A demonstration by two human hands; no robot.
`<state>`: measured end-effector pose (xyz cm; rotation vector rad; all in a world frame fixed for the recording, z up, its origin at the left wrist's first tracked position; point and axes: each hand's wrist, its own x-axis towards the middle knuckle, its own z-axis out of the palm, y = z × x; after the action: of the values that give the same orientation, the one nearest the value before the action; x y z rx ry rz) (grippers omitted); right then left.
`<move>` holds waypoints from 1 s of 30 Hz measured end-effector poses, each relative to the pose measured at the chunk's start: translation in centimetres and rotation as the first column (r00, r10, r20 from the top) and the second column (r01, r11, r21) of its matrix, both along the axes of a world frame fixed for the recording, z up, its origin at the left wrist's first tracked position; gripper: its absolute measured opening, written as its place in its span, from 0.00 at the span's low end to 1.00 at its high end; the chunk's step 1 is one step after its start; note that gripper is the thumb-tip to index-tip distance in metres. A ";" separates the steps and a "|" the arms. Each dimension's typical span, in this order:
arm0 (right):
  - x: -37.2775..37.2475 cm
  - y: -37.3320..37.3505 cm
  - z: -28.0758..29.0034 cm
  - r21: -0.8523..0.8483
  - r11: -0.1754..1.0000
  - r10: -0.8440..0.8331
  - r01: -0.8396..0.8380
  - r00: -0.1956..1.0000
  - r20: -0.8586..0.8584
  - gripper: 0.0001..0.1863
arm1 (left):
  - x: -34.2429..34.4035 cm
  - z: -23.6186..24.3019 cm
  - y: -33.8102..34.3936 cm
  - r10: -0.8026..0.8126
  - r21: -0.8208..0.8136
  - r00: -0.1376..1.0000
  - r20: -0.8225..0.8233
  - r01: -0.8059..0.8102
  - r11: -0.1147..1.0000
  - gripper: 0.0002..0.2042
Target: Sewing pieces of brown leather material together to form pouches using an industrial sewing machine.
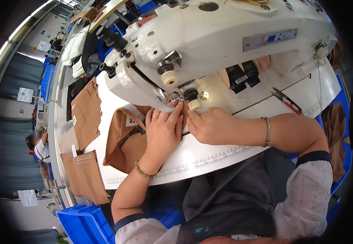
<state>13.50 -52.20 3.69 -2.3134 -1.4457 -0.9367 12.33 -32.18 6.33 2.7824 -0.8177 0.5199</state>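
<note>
A brown fabric piece (123, 140) with a small white label lies looped on the sewing machine bed, running under the presser foot (177, 99). My left hand (164, 128) lies on this cloth just in front of the foot, its fingers stretched out and a ring on one of them. Beside it on the right, my right hand (213, 127) is closed, with thumb and forefinger at the edge of the brown cloth. The white sewing machine (213, 36) stands over both hands and hides part of the seam.
Stacks of brown cut pieces (86, 173) lie at the left. Black labels (241, 77) rest behind the needle area, and red-handled thread snips (287, 101) lie at the right. Blue bins (83, 223) stand below the table. Another person (41, 146) sits far left.
</note>
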 end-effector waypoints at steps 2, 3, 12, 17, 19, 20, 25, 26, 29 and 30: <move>0.4 0.1 0.1 -0.024 0.999 -0.023 0.022 0.999 -0.022 0.09 | 0.8 -0.2 0.3 -0.010 0.007 0.998 0.066 0.010 1.000 0.09; 0.5 0.0 0.1 -0.053 0.998 -0.042 0.040 0.998 -0.043 0.11 | 1.2 -0.4 0.3 -0.021 0.006 0.998 0.064 0.021 1.000 0.09; 1.2 0.1 -0.5 -0.013 1.000 0.001 -0.002 0.997 -0.071 0.12 | 3.4 -0.3 0.7 0.064 -0.042 0.997 -0.040 -0.066 0.997 0.07; 0.8 -0.1 -0.1 -0.050 0.999 -0.019 0.017 0.999 -0.040 0.13 | 3.6 -0.4 0.9 0.032 -0.064 0.999 0.015 -0.031 0.998 0.07; 0.7 -0.3 0.1 -0.097 0.994 -0.047 0.044 0.998 -0.035 0.13 | 3.4 -0.6 0.9 0.072 -0.009 0.997 -0.029 -0.072 0.997 0.07; 0.8 -0.4 0.2 -0.099 0.994 -0.047 0.044 0.999 -0.027 0.13 | 3.4 -0.5 0.8 0.074 -0.010 0.997 -0.027 -0.074 0.997 0.07; 0.8 -0.7 -0.1 -0.117 0.992 -0.044 0.042 0.999 -0.017 0.14 | 3.6 -0.5 0.6 0.048 -0.016 0.998 0.029 -0.048 0.999 0.07; 0.9 -0.8 0.0 -0.119 0.992 -0.038 0.034 0.999 -0.032 0.14 | 3.6 -0.6 0.5 0.054 -0.020 0.998 0.035 -0.053 0.998 0.07; 0.8 -0.8 0.3 -0.123 0.992 -0.022 0.016 0.999 -0.049 0.15 | 3.2 -0.3 0.5 0.058 -0.092 0.997 0.053 -0.053 0.994 0.07; 0.8 -0.9 0.4 -0.127 0.992 -0.030 0.022 0.998 -0.057 0.15 | 3.0 -0.4 0.7 0.096 -0.041 0.995 -0.005 -0.096 0.995 0.07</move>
<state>14.32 -53.10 4.07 -2.4335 -1.4947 -0.7978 15.34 -31.43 5.93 2.7947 -0.6671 0.5421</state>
